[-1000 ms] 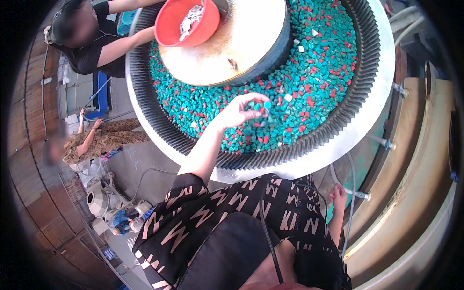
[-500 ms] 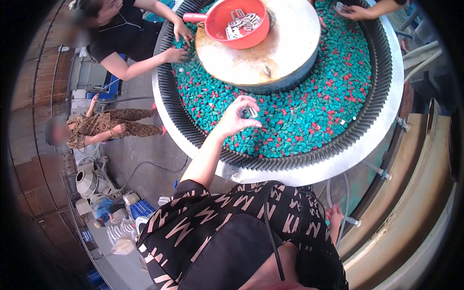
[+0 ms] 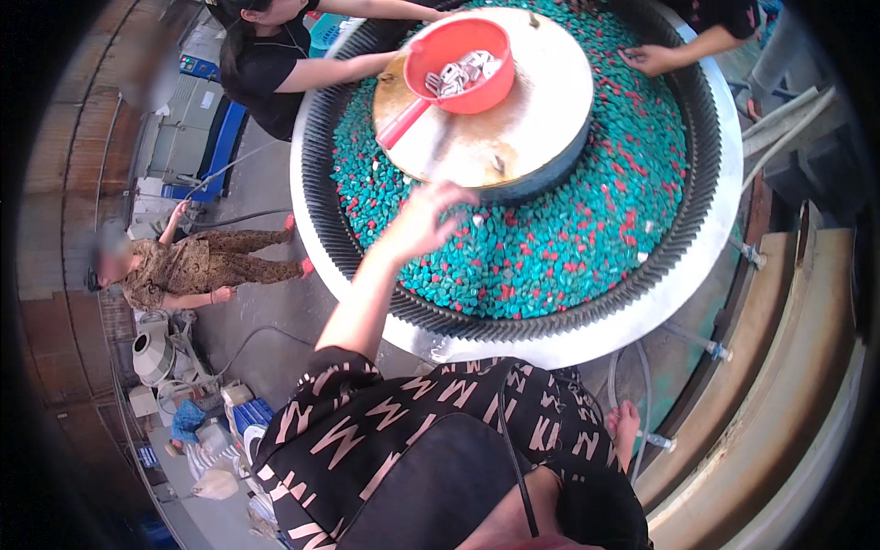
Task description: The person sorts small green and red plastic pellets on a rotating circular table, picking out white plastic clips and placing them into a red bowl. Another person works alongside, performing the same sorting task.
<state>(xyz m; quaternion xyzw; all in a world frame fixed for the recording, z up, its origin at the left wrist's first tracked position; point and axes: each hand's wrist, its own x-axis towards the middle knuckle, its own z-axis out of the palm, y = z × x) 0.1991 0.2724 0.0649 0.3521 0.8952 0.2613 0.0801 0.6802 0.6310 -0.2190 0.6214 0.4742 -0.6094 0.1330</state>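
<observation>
Red bowl [image 3: 482, 98]: metal pieces [image 3: 463, 73] were gathered.
Stones [image 3: 550, 252]: pale bits [image 3: 648, 226] were left.
Left hand [image 3: 423, 220]: fingers parted beside lid's [image 3: 458, 151] near edge.
Right hand [image 3: 625, 421]: grip unclear.

At top centre, the red bowl [image 3: 451, 38] looks like smooth, glossy plastic, the pieces [image 3: 464, 73] inside like shiny metal. Below, the drum lid [image 3: 458, 154] resembles rust-stained metal; the ribbed black lining [image 3: 704, 137] looks matt and rubbery.
</observation>
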